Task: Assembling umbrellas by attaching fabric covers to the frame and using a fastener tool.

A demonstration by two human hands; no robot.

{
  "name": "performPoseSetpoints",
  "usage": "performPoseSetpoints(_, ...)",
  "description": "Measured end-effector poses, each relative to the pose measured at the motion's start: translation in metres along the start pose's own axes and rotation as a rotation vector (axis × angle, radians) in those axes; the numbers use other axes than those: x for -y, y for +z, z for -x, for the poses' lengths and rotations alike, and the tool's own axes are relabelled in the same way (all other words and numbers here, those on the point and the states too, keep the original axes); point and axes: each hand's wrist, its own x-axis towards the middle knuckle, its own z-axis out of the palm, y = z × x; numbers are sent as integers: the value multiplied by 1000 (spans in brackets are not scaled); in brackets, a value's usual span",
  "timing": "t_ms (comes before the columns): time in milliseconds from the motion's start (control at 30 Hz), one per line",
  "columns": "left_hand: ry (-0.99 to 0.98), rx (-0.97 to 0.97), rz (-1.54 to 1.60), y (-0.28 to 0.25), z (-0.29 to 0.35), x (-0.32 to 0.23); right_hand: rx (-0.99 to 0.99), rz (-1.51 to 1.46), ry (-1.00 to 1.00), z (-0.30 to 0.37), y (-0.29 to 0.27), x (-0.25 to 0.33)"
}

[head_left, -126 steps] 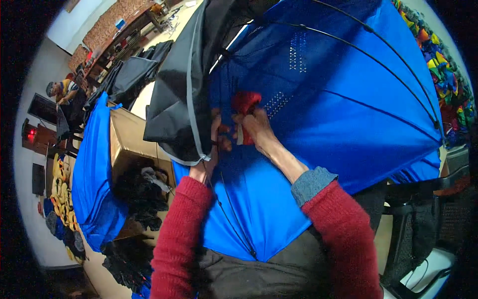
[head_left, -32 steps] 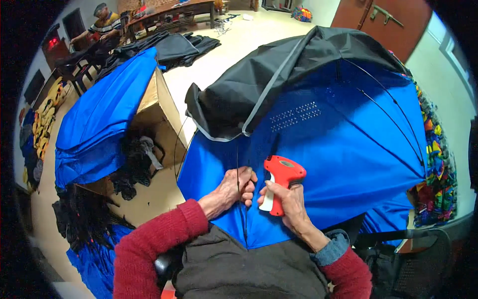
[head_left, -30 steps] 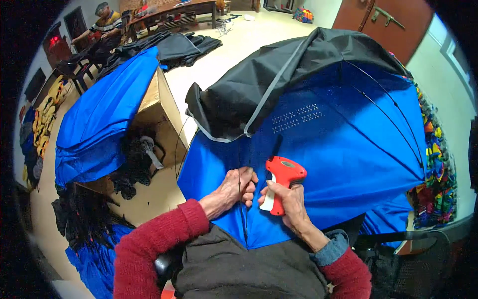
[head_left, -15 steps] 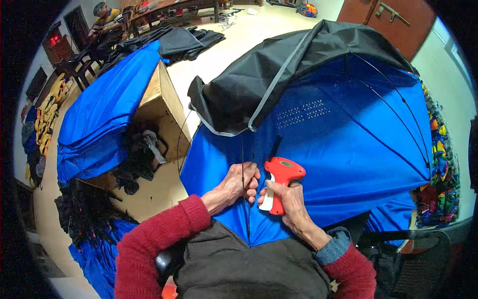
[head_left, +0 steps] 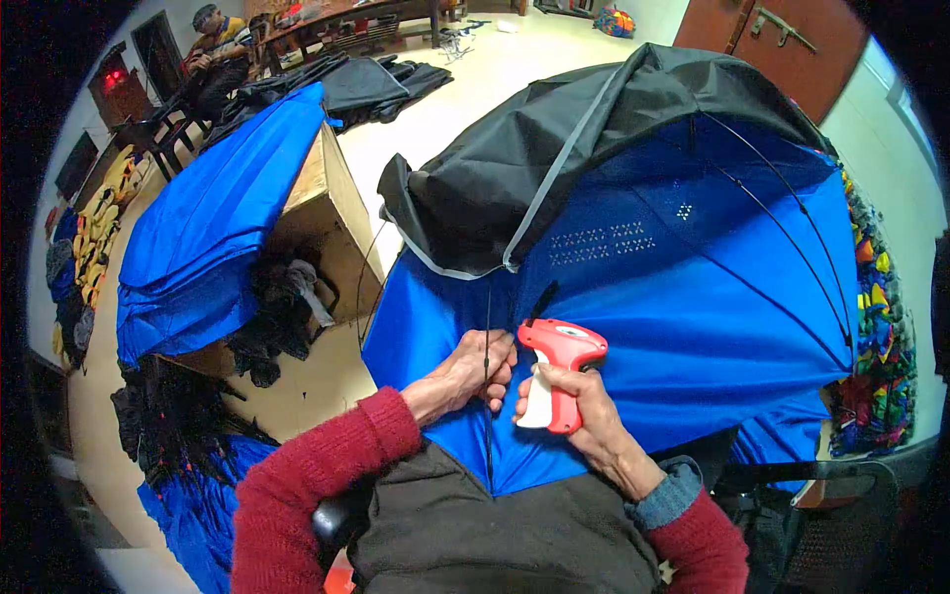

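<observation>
A large umbrella, with blue canopy fabric [head_left: 683, 327] and thin black ribs, lies spread across my lap. Its upper part is covered by loose black fabric [head_left: 495, 163] edged with a grey strip. My left hand [head_left: 470, 374] is closed, apparently pinching the blue fabric behind a dark rib [head_left: 489, 441]. Wrapped around a red tagging gun [head_left: 572, 345] with a white trigger, my right hand [head_left: 597, 416] keeps it upright. The gun's nose is close beside my left fingertips. Whatever lies between those fingertips is hidden.
To the left, blue fabric [head_left: 188, 238] drapes over a wooden box [head_left: 341, 203] with dark cloth inside. Colourful bundles [head_left: 876, 327] line the right wall. Behind are black fabric on the floor [head_left: 366, 84], a long table [head_left: 346, 15] and a seated person [head_left: 218, 54]. A black chair [head_left: 841, 520] stands lower right.
The tagging gun has shifted slightly left and tilted, its nose closer to my left fingertips. My left hand keeps its closed grip. The whole view has moved a little.
</observation>
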Motion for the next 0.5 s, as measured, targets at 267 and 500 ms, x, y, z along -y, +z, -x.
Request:
performPoseSetpoints(267,-36,23,-48,-2,0,2,59,-81,45,-7,-5,-4)
performPoseSetpoints(500,17,51,-61,-3,-1,8,26,-58,5,-9,-5,-7)
